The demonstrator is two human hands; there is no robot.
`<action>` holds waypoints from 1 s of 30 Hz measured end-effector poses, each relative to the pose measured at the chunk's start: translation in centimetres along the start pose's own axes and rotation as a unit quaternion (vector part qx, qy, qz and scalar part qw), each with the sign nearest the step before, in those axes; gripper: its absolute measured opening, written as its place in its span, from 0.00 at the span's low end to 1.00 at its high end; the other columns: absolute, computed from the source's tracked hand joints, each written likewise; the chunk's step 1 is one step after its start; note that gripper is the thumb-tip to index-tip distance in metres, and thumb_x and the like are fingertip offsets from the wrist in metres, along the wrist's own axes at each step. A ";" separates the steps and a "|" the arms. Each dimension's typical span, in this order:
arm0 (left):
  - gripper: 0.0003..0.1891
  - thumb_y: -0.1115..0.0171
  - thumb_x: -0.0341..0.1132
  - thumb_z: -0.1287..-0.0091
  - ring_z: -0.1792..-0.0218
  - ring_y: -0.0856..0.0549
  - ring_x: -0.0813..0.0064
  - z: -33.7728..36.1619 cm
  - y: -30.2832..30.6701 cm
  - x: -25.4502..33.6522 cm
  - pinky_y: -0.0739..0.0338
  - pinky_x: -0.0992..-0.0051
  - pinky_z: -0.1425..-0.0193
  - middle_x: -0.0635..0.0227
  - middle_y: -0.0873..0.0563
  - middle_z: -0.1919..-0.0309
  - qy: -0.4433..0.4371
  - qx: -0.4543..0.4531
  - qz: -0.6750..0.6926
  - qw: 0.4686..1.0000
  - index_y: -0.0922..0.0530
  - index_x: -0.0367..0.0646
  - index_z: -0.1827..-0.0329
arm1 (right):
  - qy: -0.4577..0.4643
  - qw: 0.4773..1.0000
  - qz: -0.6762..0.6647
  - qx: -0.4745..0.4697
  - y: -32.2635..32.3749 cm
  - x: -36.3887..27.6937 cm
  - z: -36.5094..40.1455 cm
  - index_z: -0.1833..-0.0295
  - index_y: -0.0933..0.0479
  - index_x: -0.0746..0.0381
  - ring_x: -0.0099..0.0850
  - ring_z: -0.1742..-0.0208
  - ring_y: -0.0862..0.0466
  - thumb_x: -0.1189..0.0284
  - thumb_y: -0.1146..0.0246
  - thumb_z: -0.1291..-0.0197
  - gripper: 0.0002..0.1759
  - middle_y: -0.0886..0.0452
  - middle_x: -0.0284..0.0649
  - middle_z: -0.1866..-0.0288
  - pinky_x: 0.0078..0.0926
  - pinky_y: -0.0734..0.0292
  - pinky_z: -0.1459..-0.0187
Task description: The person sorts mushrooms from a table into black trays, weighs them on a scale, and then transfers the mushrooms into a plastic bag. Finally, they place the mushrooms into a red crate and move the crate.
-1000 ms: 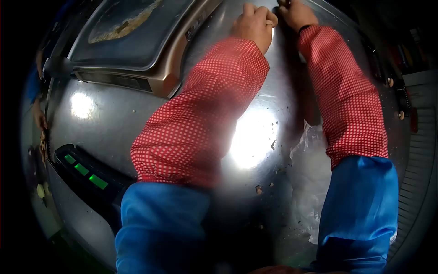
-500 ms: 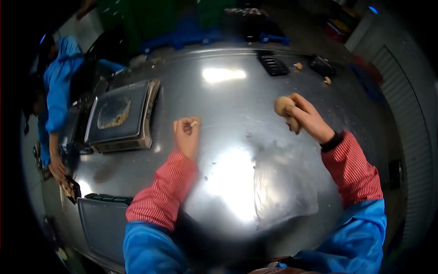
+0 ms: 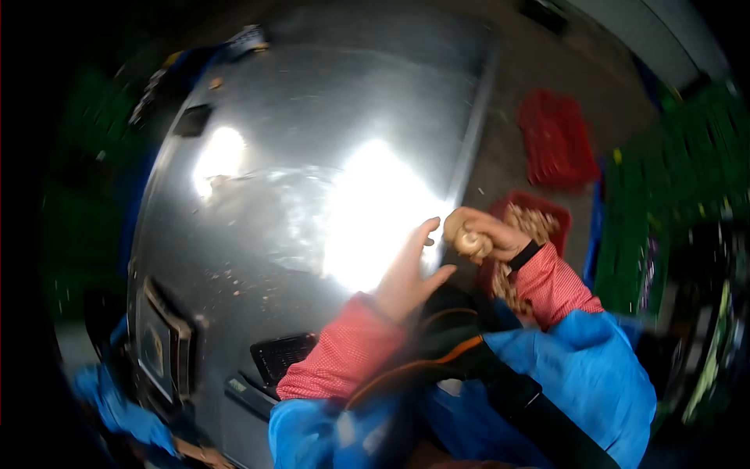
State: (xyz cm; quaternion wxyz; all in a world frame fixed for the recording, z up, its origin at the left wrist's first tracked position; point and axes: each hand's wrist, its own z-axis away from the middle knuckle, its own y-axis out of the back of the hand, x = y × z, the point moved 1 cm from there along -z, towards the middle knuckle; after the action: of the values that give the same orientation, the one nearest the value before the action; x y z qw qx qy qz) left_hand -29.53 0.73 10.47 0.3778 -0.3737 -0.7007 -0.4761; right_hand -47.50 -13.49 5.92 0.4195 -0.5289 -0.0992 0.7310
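Observation:
My right hand (image 3: 500,236) is closed around tan mushrooms (image 3: 471,242), just beyond the table's right edge. A pale, rounded underside faces up; exactly how many I hold is hard to see. My left hand (image 3: 406,273), somewhat blurred, is close by on the left with thumb and fingers apart and nothing in it. Beneath my right hand and forearm stands a red crate (image 3: 564,215) with many mushrooms (image 3: 531,224) inside, partly hidden by my arm.
A second red crate (image 3: 556,141) stands on the floor farther off. On the metal table (image 3: 328,94) are a black tray (image 3: 283,356), a scale (image 3: 168,344) and a small dark tray (image 3: 194,121). Green crates (image 3: 625,234) line the right. A co-worker's blue sleeve (image 3: 129,414) shows at lower left.
My view has swung right, bringing the red crates into sight. My right hand has carried the mushrooms from over the table to beyond its edge. My left hand has uncurled.

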 end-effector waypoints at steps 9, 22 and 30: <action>0.19 0.34 0.28 0.38 0.45 0.21 0.63 3.7 2.9 -6.4 0.28 0.66 0.39 0.60 0.19 0.48 0.088 0.083 -0.113 0.986 0.23 0.37 0.43 | -0.025 0.835 -0.207 0.509 18.3 13.6 21.9 0.22 0.45 0.54 0.45 0.51 0.15 0.28 0.53 0.40 0.51 0.21 0.47 0.45 0.41 0.15 0.48; 0.47 0.22 0.40 0.49 0.30 0.36 0.48 3.4 16.4 -11.6 0.41 0.54 0.27 0.48 0.34 0.31 0.108 0.384 -0.411 0.820 0.38 0.42 0.26 | 0.255 0.808 0.315 0.428 15.4 -4.2 -4.2 0.51 0.23 0.62 0.15 0.78 0.31 0.66 0.40 0.30 0.11 0.26 0.27 0.73 0.17 0.37 0.79; 0.46 0.30 0.58 0.45 0.30 0.37 0.43 -1.8 17.2 -24.0 0.44 0.48 0.27 0.44 0.35 0.29 0.345 0.248 -0.492 0.760 0.37 0.52 0.24 | 0.301 0.827 0.460 0.118 1.9 -18.8 -32.2 0.51 0.21 0.64 0.17 0.73 0.28 0.69 0.39 0.32 0.10 0.24 0.30 0.71 0.19 0.32 0.71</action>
State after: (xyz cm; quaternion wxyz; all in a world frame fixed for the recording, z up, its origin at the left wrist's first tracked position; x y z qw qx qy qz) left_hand -3.60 -0.34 -3.66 0.3870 0.3187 -0.7041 -0.5029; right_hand -19.18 -37.80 4.26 0.1026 -0.6538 0.3736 0.6500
